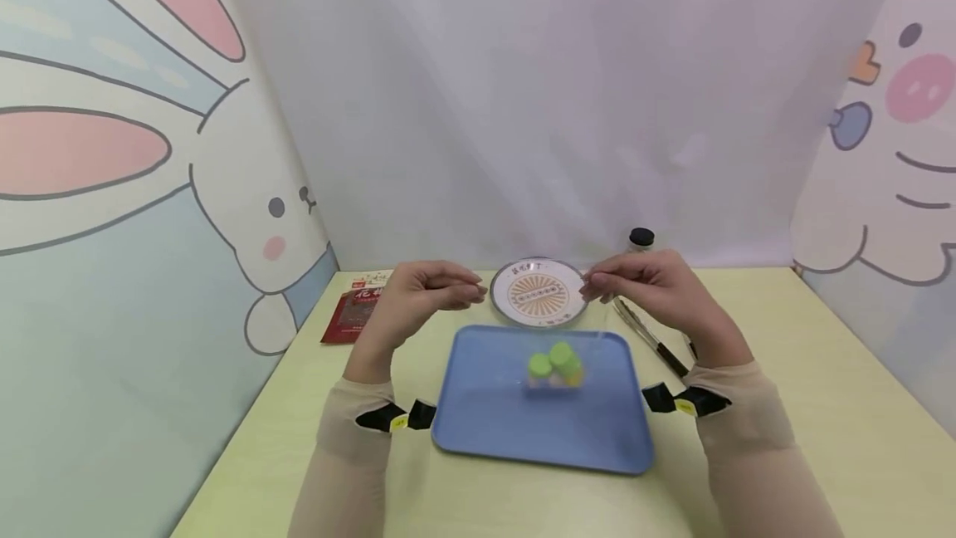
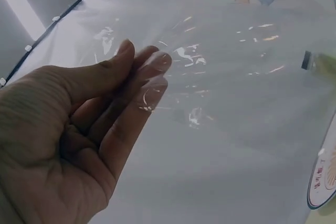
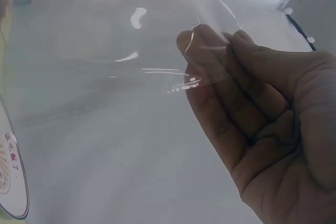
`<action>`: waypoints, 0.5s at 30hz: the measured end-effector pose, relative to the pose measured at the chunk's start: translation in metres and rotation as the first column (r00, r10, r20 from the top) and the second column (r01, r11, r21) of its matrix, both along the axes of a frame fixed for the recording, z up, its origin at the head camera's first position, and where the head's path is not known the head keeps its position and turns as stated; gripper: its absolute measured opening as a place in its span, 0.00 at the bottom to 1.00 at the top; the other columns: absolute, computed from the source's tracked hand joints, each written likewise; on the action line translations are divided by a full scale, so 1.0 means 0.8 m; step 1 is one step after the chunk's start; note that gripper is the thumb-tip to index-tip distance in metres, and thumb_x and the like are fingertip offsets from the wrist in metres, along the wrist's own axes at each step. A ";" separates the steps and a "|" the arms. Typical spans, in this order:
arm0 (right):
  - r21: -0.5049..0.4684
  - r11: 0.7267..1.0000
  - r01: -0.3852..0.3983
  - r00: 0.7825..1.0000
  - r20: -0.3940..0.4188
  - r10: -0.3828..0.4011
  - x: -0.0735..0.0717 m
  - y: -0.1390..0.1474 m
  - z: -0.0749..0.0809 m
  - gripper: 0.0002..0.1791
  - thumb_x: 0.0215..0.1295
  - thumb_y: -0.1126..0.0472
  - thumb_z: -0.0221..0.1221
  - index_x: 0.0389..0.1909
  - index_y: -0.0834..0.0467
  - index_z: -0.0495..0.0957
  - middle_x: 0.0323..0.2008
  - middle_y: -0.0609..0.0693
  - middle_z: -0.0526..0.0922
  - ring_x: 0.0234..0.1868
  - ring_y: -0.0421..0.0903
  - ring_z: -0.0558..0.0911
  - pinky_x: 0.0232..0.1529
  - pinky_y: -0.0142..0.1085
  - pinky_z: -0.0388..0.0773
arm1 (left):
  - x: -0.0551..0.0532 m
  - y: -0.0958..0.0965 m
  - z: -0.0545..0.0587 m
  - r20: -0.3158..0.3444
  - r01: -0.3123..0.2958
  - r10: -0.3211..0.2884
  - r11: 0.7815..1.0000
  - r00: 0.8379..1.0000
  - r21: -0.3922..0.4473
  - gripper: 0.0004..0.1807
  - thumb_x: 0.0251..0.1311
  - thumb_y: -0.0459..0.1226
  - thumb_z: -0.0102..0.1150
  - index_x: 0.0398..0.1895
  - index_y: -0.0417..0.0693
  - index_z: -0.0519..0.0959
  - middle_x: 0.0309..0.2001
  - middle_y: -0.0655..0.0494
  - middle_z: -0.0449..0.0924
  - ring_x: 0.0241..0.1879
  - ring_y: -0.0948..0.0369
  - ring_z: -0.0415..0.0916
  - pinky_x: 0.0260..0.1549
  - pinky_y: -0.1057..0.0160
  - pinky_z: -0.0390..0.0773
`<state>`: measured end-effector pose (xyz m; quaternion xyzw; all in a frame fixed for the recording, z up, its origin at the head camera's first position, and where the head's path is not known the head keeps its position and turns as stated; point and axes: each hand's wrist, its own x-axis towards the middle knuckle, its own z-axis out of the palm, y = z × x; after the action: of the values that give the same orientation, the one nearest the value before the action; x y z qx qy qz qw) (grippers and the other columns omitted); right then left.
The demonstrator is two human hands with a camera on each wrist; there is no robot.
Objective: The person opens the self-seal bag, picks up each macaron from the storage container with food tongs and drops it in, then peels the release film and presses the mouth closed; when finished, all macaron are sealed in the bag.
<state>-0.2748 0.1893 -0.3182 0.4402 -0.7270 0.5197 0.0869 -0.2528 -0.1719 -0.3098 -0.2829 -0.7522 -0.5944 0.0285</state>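
Note:
My left hand (image 1: 441, 293) and right hand (image 1: 642, 285) are raised on either side, above the far edge of a blue tray (image 1: 485, 422). Between them they pinch a clear plastic film (image 2: 194, 59), sheet or bag I cannot tell. Glints run across it in both wrist views. The left thumb and fingers grip one side, and the right thumb and fingers grip the other. Below, several blurred bright-green rounded pieces (image 1: 562, 358) with pink and yellow parts appear over the tray. Whether they lie on the tray or within the plastic, I cannot tell.
A white patterned plate (image 1: 541, 293) stands behind the tray. To the right lie metal tongs with a black handle (image 1: 668, 355), and a black-capped bottle (image 1: 641, 239) is at the back. A red packet (image 1: 345, 322) lies at left, partly behind my arm.

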 end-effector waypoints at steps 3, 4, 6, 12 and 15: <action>0.029 1.000 -0.006 1.000 0.021 0.005 -0.007 0.006 -0.005 0.14 0.68 0.76 0.58 0.47 0.60 0.85 0.37 0.56 0.89 0.38 0.49 0.88 0.36 0.37 0.84 | -0.011 0.003 -0.011 0.039 0.026 -0.025 1.000 0.999 -0.011 0.13 0.63 0.33 0.67 0.49 0.38 0.85 0.43 0.47 0.88 0.44 0.48 0.86 0.45 0.52 0.84; 0.030 0.999 -0.012 0.999 0.035 0.011 -0.010 0.007 -0.008 0.13 0.68 0.76 0.58 0.47 0.61 0.85 0.37 0.58 0.89 0.38 0.50 0.88 0.36 0.38 0.84 | -0.013 0.003 -0.013 0.051 0.032 -0.031 0.999 0.998 -0.013 0.13 0.63 0.33 0.67 0.50 0.37 0.84 0.43 0.47 0.88 0.44 0.48 0.86 0.45 0.53 0.84; 0.036 0.999 -0.016 0.998 0.061 0.014 -0.014 0.009 -0.013 0.13 0.68 0.76 0.58 0.48 0.62 0.84 0.38 0.58 0.89 0.39 0.51 0.88 0.37 0.39 0.85 | -0.017 0.003 -0.017 0.063 0.038 -0.036 0.999 0.997 -0.021 0.14 0.63 0.33 0.67 0.51 0.38 0.84 0.44 0.47 0.88 0.45 0.49 0.86 0.45 0.53 0.84; 0.041 0.999 -0.023 0.996 0.082 0.019 -0.020 0.014 -0.017 0.13 0.70 0.73 0.58 0.51 0.61 0.84 0.39 0.57 0.89 0.40 0.53 0.88 0.38 0.39 0.85 | -0.016 0.000 -0.018 0.015 0.068 -0.067 0.997 0.998 -0.024 0.14 0.66 0.35 0.64 0.53 0.45 0.85 0.45 0.47 0.88 0.45 0.49 0.86 0.45 0.52 0.84; 0.041 0.999 -0.035 0.995 0.099 0.030 -0.021 0.017 -0.015 0.14 0.71 0.72 0.57 0.53 0.61 0.82 0.40 0.57 0.89 0.42 0.53 0.88 0.40 0.40 0.85 | -0.016 -0.001 -0.017 -0.014 0.089 -0.089 0.996 0.996 -0.007 0.14 0.67 0.35 0.63 0.54 0.47 0.84 0.46 0.47 0.88 0.46 0.49 0.86 0.46 0.51 0.83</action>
<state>-0.2914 0.2027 -0.3305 0.4275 -0.7341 0.5265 0.0330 -0.2660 -0.1726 -0.3234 -0.3204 -0.7404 -0.5908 0.0063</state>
